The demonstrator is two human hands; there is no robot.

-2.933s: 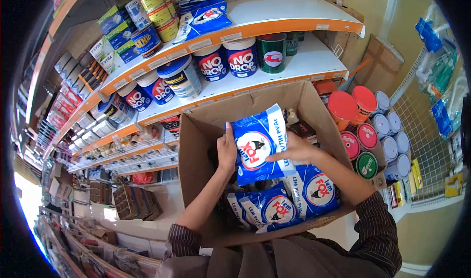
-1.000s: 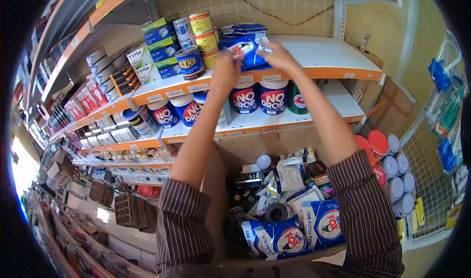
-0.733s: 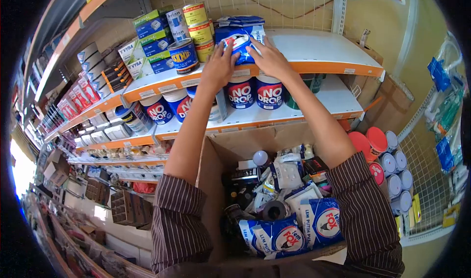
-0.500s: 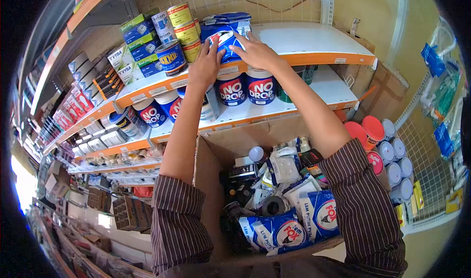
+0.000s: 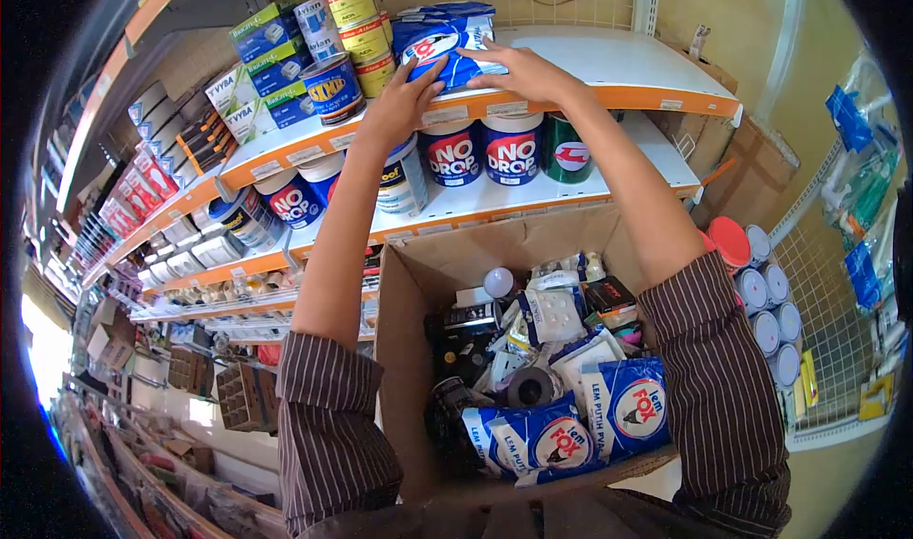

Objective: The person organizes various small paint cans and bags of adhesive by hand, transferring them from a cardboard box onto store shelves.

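Observation:
A blue-and-white bag of Fox white glue (image 5: 439,52) sits at the front of a stack of similar bags on the upper shelf (image 5: 609,58). My left hand (image 5: 404,101) touches its lower left side, fingers stretched and apart. On the right side, my right hand (image 5: 525,75) rests with fingers spread against the bag. Neither hand is closed around it. Below my arms stands an open cardboard box (image 5: 404,301). Inside it are more Fox glue bags (image 5: 628,411), a grey tape roll (image 5: 534,387), a light bulb (image 5: 498,282) and mixed small packets.
Yellow cans (image 5: 366,39) and a blue can (image 5: 333,89) stand left of the bags. No Drop buckets (image 5: 514,151) line the lower shelf. An orange shelf edge (image 5: 628,97) runs beneath my wrists. Stacked cans (image 5: 764,334) and a wire rack stand at right.
The front glue bag now lies more evenly against the stack, with its logo more exposed. My hands have moved lower to its sides. The camera view has shifted slightly.

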